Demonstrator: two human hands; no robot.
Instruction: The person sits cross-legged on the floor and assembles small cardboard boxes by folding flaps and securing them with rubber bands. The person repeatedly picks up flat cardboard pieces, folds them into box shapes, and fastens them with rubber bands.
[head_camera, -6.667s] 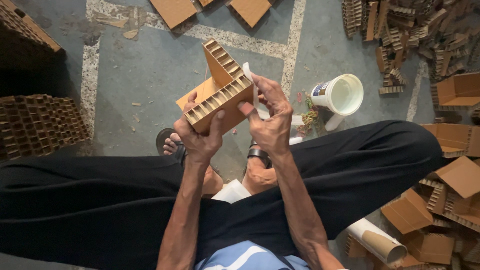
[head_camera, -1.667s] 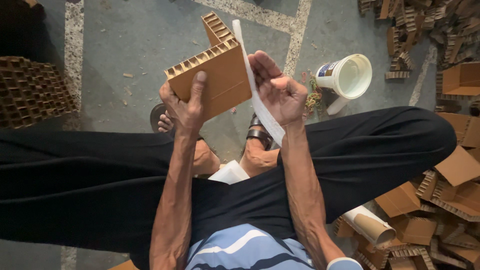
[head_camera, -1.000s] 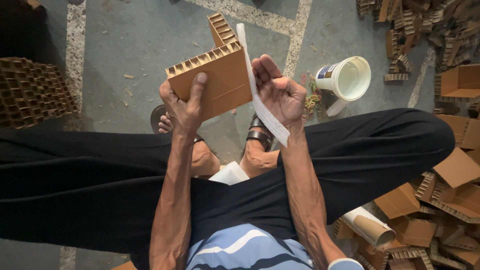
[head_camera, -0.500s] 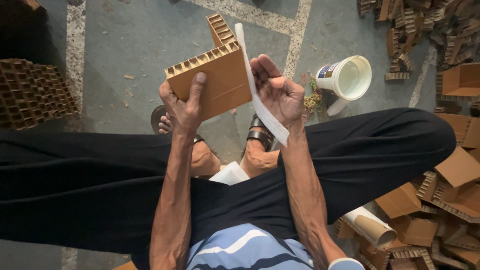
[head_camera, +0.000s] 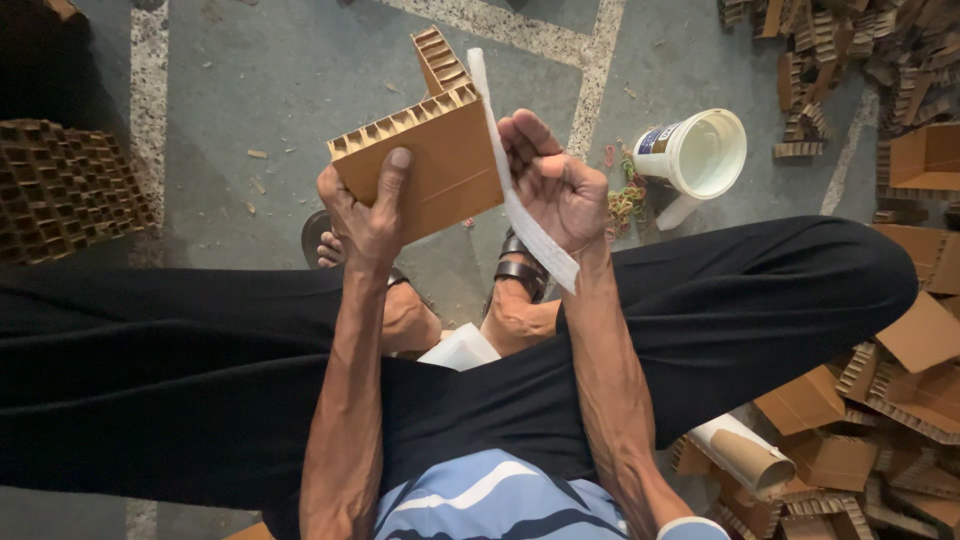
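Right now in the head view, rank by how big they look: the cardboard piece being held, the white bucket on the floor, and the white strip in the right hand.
1. Cardboard piece, largest, though nearest the camera.
2. White bucket, though lying farther away.
3. White strip, long but narrow, smallest in area.

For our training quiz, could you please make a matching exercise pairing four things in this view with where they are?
Things:
1 cardboard block
2 white strip
3 white cup
4 paper roll

Places:
A on its side on the floor, above the person's right knee
B in the left hand
C among scraps, lower right
D in the right hand

Pairs: 1-B, 2-D, 3-A, 4-C
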